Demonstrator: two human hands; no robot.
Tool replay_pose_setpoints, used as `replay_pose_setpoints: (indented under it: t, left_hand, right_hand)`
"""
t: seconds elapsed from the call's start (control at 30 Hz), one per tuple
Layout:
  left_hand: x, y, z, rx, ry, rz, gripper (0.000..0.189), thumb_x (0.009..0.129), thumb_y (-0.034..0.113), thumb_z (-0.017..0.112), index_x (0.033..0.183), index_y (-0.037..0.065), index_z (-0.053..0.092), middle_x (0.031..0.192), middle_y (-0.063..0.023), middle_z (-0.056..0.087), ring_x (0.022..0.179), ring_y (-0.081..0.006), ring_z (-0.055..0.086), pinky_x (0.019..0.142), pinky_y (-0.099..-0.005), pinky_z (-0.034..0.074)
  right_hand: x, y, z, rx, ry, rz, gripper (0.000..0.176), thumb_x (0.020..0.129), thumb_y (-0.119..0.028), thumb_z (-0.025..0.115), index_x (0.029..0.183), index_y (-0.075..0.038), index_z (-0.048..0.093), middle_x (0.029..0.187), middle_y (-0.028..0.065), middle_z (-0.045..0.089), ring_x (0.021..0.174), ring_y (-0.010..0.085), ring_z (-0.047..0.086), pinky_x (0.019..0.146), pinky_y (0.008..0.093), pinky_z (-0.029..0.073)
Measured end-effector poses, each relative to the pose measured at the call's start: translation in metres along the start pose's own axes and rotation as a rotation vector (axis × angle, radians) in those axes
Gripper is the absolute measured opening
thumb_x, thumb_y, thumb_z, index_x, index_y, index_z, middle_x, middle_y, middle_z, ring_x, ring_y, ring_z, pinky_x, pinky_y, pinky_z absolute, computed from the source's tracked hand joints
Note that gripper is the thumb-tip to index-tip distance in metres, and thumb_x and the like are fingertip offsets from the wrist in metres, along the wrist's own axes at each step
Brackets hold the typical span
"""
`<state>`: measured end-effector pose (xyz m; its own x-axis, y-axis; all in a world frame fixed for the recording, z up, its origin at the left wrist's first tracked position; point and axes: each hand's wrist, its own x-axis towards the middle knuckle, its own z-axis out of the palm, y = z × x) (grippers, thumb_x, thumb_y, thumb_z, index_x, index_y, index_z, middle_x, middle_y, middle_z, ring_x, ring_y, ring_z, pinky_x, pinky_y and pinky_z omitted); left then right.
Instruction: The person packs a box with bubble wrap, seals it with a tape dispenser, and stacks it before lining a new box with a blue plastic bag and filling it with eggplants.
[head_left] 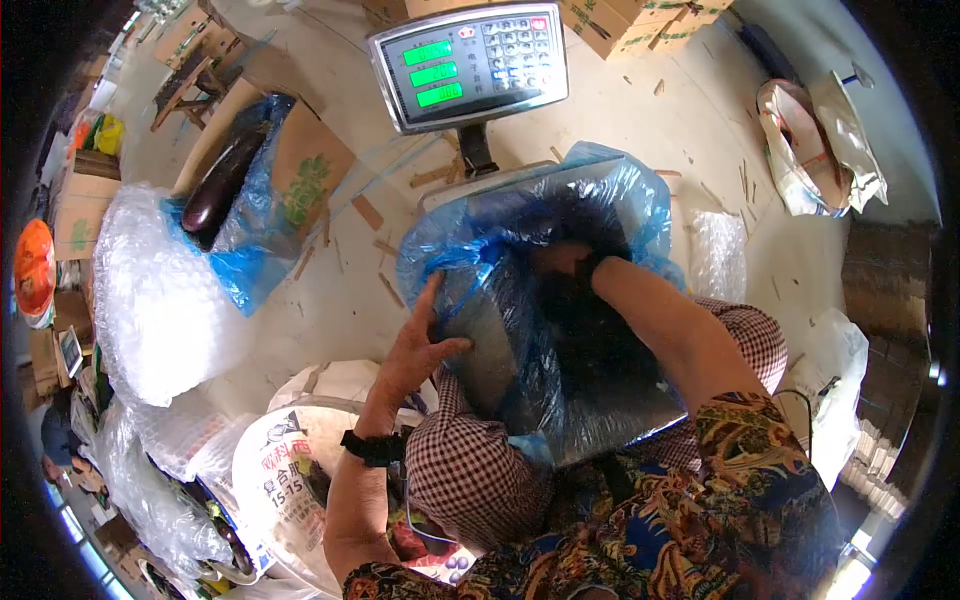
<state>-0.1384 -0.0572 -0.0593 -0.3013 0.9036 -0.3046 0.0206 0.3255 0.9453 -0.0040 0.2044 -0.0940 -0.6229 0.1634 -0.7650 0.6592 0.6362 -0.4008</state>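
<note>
A blue plastic bag [625, 215] is spread over the scale's metal platform [640, 432] in front of me. My left hand [415, 345] is at the bag's left side, thumb and forefinger apart, with the fingertips against the plastic. My right hand [562, 262] reaches into the middle of the bag, beside a dark area. Its fingers are hidden by shadow and plastic, so what it touches does not show. Behind the bag stands the scale's display [470, 65], with green lit digits and a keypad.
At the left, an open cardboard box [315, 165] lined with blue plastic holds a dark eggplant [225, 185]. Bubble wrap [160, 310] bulges beside it. A white printed sack [275, 480] stands near my left arm. An open bag [805, 150] is at the far right. Cardboard scraps litter the floor.
</note>
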Motion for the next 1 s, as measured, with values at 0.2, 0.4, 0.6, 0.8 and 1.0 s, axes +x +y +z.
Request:
replay_pose_setpoints:
  t: [0.2, 0.4, 0.6, 0.8, 1.0]
  left_hand:
    - [-0.004, 0.005, -0.005, -0.136, 0.042, -0.001, 0.091, 0.077, 0.011, 0.072, 0.149, 0.01, 0.017, 0.143, -0.0184, 0.037, 0.126, -0.0265, 0.043, 0.103, -0.0365, 0.037]
    - [-0.044, -0.014, -0.009, -0.052, 0.229, -0.11, 0.066, 0.086, 0.019, 0.064, 0.143, 0.008, 0.032, 0.1, -0.0114, 0.064, 0.091, -0.0165, 0.059, 0.082, -0.0284, 0.047]
    - [-0.109, -0.016, 0.011, -0.012, 0.299, -0.166, 0.046, 0.089, 0.019, 0.059, 0.13, 0.002, 0.048, 0.095, -0.0135, 0.066, 0.086, -0.0174, 0.064, 0.078, -0.0298, 0.05]
    - [-0.161, -0.036, -0.002, -0.346, 0.611, -0.171, 0.045, 0.088, 0.021, 0.058, 0.127, 0.0, 0.05, 0.103, -0.0108, 0.065, 0.092, -0.0176, 0.063, 0.077, -0.0286, 0.051]
    - [-0.196, -0.072, -0.007, -0.014, 0.842, -0.026, 0.029, 0.087, 0.013, 0.055, 0.112, -0.001, 0.061, 0.071, -0.0024, 0.062, 0.065, -0.0091, 0.057, 0.057, -0.0246, 0.046]
  right_hand:
    - [0.067, 0.03, 0.063, -0.035, 0.478, -0.386, 0.031, 0.09, -0.021, 0.051, 0.114, -0.002, 0.059, 0.118, 0.0203, 0.058, 0.11, 0.0344, 0.055, 0.096, 0.0428, 0.041]
    - [0.029, 0.006, 0.018, -0.551, -0.025, -0.499, 0.036, 0.092, -0.017, 0.046, 0.126, -0.006, 0.051, 0.124, 0.0201, 0.056, 0.112, 0.0359, 0.053, 0.105, 0.0429, 0.035]
    - [0.15, 0.07, 0.081, -0.289, 0.444, -0.618, 0.031, 0.086, -0.023, 0.056, 0.106, -0.001, 0.063, 0.11, 0.0209, 0.062, 0.1, 0.0351, 0.059, 0.089, 0.0428, 0.046]
    - [0.058, 0.022, 0.076, -0.325, 0.382, -0.482, 0.023, 0.084, -0.017, 0.056, 0.099, -0.002, 0.065, 0.096, 0.0225, 0.064, 0.09, 0.0368, 0.061, 0.083, 0.0422, 0.048]
    - [-0.134, -0.078, -0.018, -0.606, 0.082, -0.558, 0.028, 0.082, -0.03, 0.058, 0.095, -0.005, 0.055, 0.092, 0.0152, 0.058, 0.092, 0.0352, 0.054, 0.072, 0.0449, 0.042]
